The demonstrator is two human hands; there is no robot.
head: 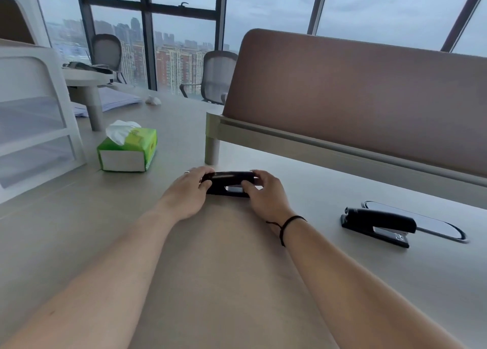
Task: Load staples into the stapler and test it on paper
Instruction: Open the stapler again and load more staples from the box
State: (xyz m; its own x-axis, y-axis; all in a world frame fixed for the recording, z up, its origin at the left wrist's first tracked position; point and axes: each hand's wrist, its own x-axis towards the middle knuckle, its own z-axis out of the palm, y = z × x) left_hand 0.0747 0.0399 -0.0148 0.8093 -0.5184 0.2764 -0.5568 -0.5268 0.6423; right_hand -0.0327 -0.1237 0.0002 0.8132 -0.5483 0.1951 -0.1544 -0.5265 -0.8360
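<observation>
Tall dark-framed windows show a grey overcast sky and apartment towers. Two mesh office chairs stand by the glass. A brown divider panel rises from the pale worktop; white drawers sit at left; the light is dim and cool

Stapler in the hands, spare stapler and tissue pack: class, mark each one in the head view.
Held stapler point(228, 176): head view, on its black top arm.
Spare stapler point(379, 218): head view, on its top arm.
Tissue pack point(139, 144): head view, on its green top.
</observation>
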